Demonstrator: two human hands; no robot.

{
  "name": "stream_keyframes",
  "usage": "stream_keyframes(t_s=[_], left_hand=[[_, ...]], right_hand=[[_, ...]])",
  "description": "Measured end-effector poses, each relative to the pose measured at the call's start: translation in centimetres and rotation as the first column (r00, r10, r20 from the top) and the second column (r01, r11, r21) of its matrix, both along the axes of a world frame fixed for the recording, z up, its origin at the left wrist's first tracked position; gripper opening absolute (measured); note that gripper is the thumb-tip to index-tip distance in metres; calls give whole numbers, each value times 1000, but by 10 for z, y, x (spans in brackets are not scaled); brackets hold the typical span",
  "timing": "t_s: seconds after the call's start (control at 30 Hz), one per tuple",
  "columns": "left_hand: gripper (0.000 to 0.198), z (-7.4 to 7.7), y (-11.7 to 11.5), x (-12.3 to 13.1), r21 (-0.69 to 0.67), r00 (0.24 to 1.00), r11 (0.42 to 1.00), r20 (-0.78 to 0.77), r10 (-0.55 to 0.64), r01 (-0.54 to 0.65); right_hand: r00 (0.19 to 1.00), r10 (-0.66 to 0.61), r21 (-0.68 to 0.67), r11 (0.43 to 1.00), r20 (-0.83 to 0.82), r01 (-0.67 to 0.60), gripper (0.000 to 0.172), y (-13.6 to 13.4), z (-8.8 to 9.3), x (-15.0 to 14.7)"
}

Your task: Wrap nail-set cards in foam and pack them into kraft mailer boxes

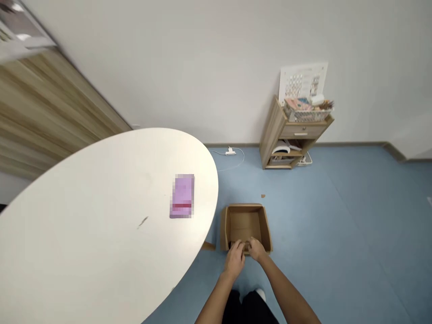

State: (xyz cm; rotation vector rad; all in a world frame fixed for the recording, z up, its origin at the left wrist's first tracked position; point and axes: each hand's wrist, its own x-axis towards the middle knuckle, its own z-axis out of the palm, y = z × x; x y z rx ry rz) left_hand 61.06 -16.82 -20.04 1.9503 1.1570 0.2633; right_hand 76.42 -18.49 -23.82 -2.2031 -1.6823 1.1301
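An open cardboard box (245,220) sits on the blue floor just right of the round white table. Both my hands reach down to its near edge. My left hand (235,258) has its fingers curled over the near flap, and my right hand (256,249) grips the same edge beside it. The two hands almost touch. The box looks empty inside; its near wall is hidden behind my fingers.
A round white table (101,216) fills the left, with a purple flat packet (182,196) near its right rim. A small wooden shelf unit (294,135) with a basket stands against the wall. A white cable and plug (231,152) lie by the skirting.
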Motion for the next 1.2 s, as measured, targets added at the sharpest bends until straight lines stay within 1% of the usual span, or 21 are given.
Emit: stream_keyframes(t_s=[0.13,0.2,0.23,0.3,0.33,0.4,0.43,0.5,0.57,0.67,0.73,0.8,0.93,1.0,1.1,1.2], left_hand=[[56,118,2,-2,57,995,998,98,-35,30],[55,169,2,-11,102,989,995,147,-15,0],[54,190,1,-17,127,986,991,169,11,-33],[50,225,0,-36,176,975,977,206,81,-118],[48,239,-1,-47,199,968,965,218,126,-171],[44,259,-6,-75,237,946,929,224,234,-285],[43,266,-9,-91,252,931,904,215,295,-345],[40,275,-16,-127,276,889,845,172,425,-458],[39,279,-27,-167,300,833,780,114,542,-549],[39,280,-45,-229,338,735,682,46,677,-649],[39,278,-57,-270,355,675,626,18,738,-694],[39,276,-67,-312,365,619,578,-8,785,-729],[41,274,-85,-399,362,513,489,-34,858,-793],[41,277,-93,-447,349,485,473,-58,873,-809],[43,286,-103,-520,336,465,479,-127,876,-811],[45,297,-108,-588,333,462,489,-163,872,-806]], right_hand=[[994,-50,127,990,-92,62,41,-17,91,-4],[991,-53,193,978,-123,77,39,-24,132,-5],[990,-45,225,971,-131,74,39,-27,152,-6],[989,-5,300,953,-144,49,39,-28,188,-9],[988,25,340,940,-150,28,39,-27,204,-12],[983,94,412,911,-155,-22,38,-21,234,-21],[979,135,439,897,-155,-54,37,-17,247,-27],[963,225,477,870,-151,-129,35,-5,271,-46],[936,321,503,839,-147,-208,33,8,292,-73],[887,442,525,791,-132,-316,34,22,317,-125],[860,499,530,760,-105,-376,35,28,330,-163],[838,541,541,727,-72,-423,35,31,338,-204],[778,624,553,672,-66,-493,35,38,344,-297],[749,658,535,663,-83,-524,35,43,347,-351],[710,696,497,655,-106,-569,35,50,355,-437],[669,733,487,630,-118,-605,35,55,365,-519]])
